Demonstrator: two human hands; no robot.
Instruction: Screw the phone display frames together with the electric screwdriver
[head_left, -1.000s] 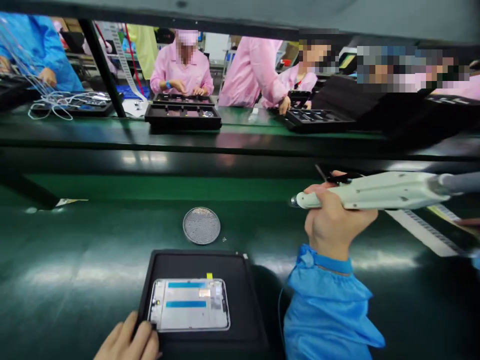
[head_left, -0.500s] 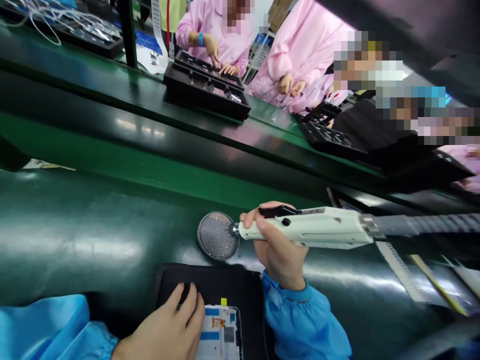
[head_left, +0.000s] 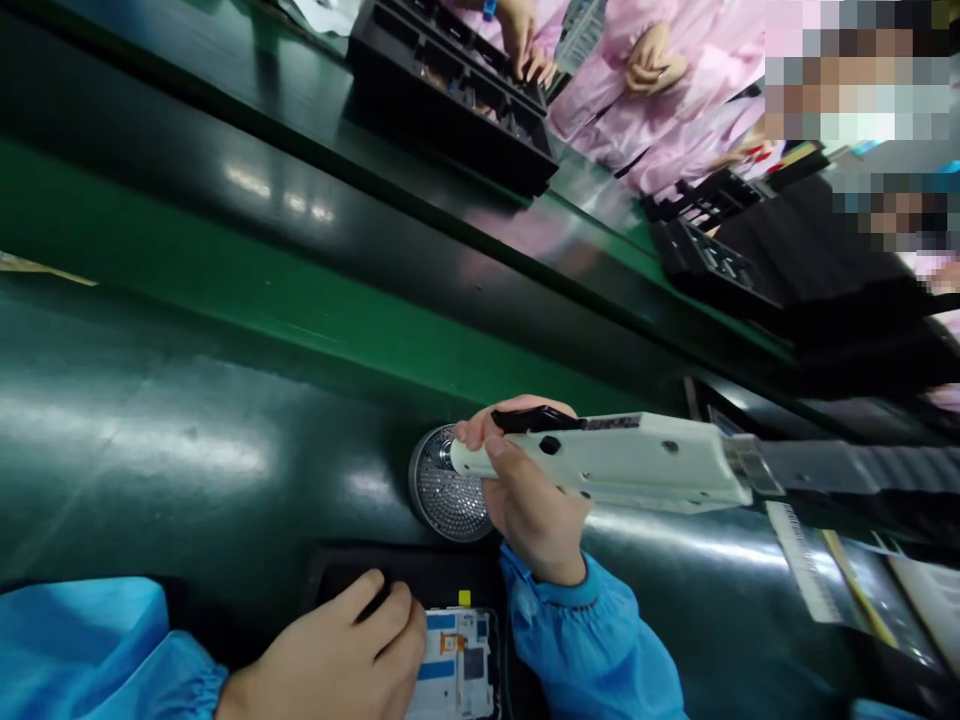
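Observation:
My right hand (head_left: 536,490) is wrapped round a pale electric screwdriver (head_left: 622,460) with a black lever and a grey cable sleeve. Its tip end is over a round, perforated metal dish (head_left: 450,500) that holds small bits. Below, an opened device (head_left: 457,660) with white and blue parts and a yellow tab lies on a black pad (head_left: 397,570). My left hand (head_left: 352,650) rests at the device's left edge, palm down, fingers bent and slightly apart. What its fingertips touch is partly hidden.
Beyond a raised dark ledge (head_left: 360,230), people in pink work clothes handle parts near a black compartment tray (head_left: 450,100). More black trays (head_left: 795,250) are stacked at right. Paper strips (head_left: 806,560) lie on the near table's right side.
The view has shifted, so the far trays sit higher and further right. My right hand has brought the screwdriver's tip end left over the dish. My left hand stays beside the device.

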